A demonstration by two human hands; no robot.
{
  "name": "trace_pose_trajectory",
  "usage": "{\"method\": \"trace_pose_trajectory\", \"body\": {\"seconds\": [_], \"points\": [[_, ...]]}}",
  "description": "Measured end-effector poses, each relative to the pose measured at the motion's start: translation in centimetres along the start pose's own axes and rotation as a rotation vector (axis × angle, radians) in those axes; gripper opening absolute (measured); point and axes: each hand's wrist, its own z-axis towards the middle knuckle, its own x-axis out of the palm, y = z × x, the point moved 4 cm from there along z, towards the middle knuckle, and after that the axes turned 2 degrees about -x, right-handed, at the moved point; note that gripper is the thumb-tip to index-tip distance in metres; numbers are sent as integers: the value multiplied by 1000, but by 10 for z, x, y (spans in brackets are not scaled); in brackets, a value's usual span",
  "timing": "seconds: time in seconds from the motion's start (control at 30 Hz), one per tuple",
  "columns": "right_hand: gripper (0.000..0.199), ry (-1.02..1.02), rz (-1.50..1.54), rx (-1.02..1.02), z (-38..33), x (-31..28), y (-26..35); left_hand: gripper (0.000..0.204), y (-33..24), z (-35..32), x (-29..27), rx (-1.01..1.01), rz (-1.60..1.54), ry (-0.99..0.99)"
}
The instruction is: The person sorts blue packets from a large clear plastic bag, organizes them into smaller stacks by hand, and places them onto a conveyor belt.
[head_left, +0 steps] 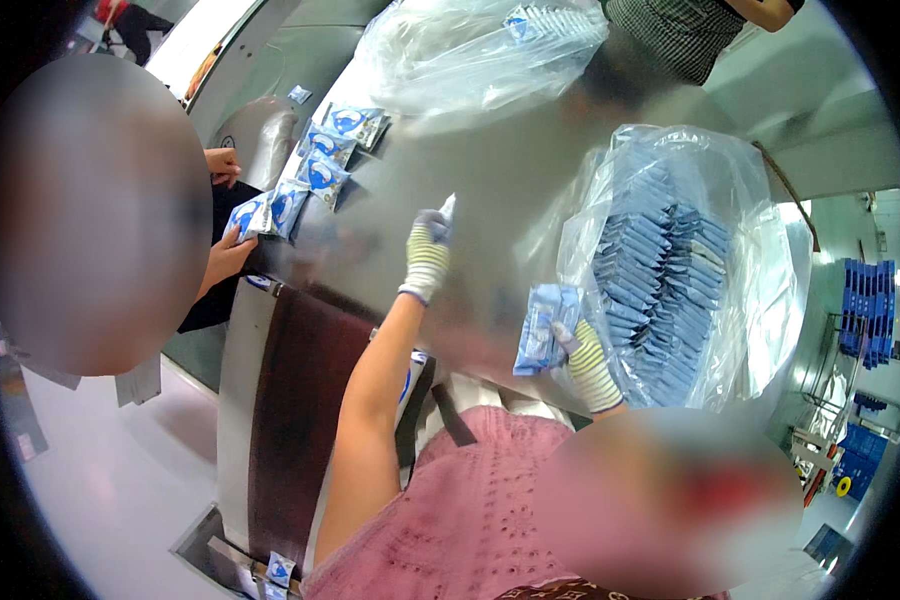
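Note:
My left hand (429, 256), in a white glove with yellow-green and grey stripes, reaches over the metal table (470, 150). Its fingers are closed on a small white pointed thing (448, 206) whose kind I cannot make out. My right hand (587, 366), gloved alike, is closed round the edge of several light-blue packets (547, 325) at the table's near side. Just right of these stands a clear plastic bag (760, 230), spread wide at the top. Blue packets (660, 270) are stacked inside it in two rows.
At the left, a co-worker's hand (232, 255) touches blue-and-white packets (285, 207). More packets (325, 175) lie along the table's left side. Another clear bag (450, 60) holding packets lies at the far side, near another person's checked clothing (675, 35). Blue crates (867, 310) stand far right.

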Motion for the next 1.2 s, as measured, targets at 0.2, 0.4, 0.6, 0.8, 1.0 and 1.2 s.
{"method": "trace_pose_trajectory", "body": {"seconds": [0.2,0.4,0.6,0.8,1.0,1.2], "points": [[43,-13,75,-9,28,-9,-15,46,-120,-98,14,-318,-909,126],[40,-9,191,-6,25,8,1,48,-125,-119,20,-299,-931,153],[45,-90,51,-184,-12,-60,3,51,-141,-105,50,-382,-592,161],[35,-606,78,-273,-125,-123,34,58,-20,-94,42,-812,-320,37],[26,-1000,-83,-641,-293,-218,-49,46,2,-46,153,-841,-443,811],[46,-1963,-264,-93,-570,-324,-170,32,-69,-48,194,-189,99,426]]}}
